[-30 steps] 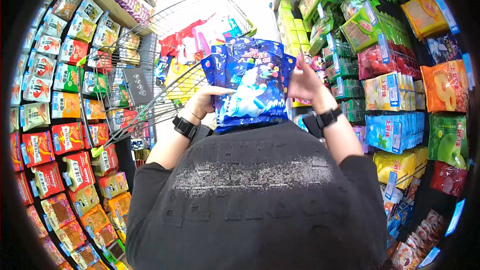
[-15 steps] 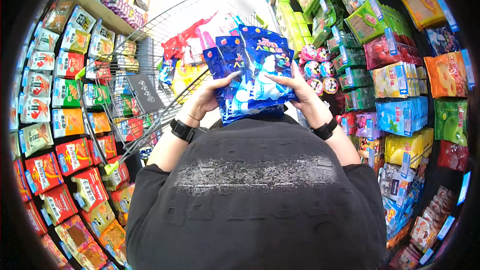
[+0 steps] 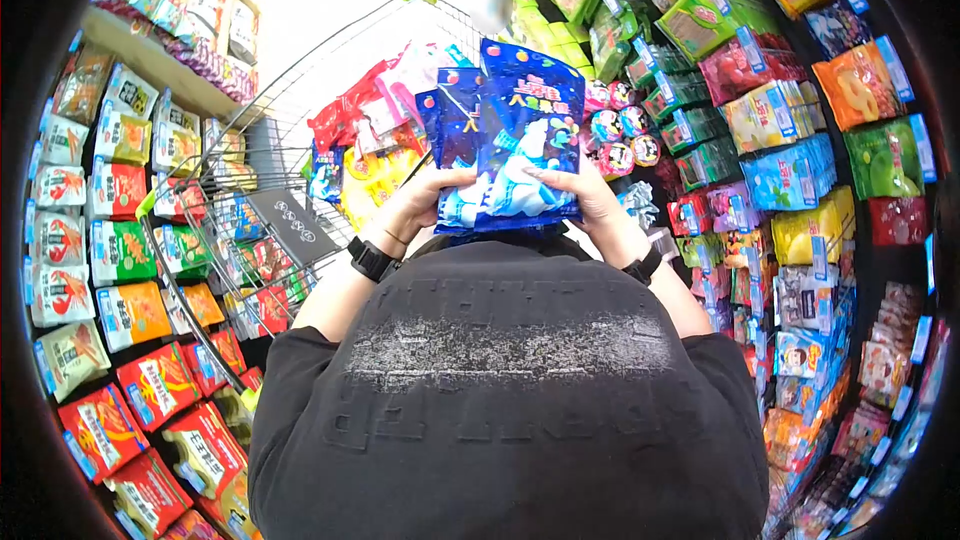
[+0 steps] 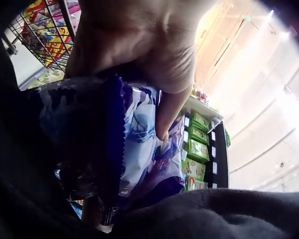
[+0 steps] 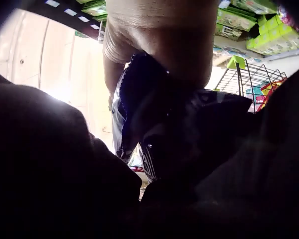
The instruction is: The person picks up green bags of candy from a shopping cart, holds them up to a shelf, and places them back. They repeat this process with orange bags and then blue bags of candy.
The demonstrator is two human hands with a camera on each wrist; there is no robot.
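Note:
Several dark-blue candy bags are held upright in front of the chest in the head view. The front bag has a white bear-like figure; another blue bag shows behind its left side. My left hand grips the bags at their lower left, thumb across the front. On the lower right, my right hand grips the front bag, its thumb lying over the printed figure. In the left wrist view, the left thumb presses on a crinkled bag. Most fingers are hidden behind the bags.
A wire shopping cart stands ahead to the left, holding red packs and yellow packs. Shelves of snack packs line the left; hanging bags line the right. Round colourful tubs sit beyond the right hand.
The right hand, off to the side a second ago, came onto the bags and grips them. The bags shifted apart sideways, with the front one moving rightward over the others. The head view has turned slightly.

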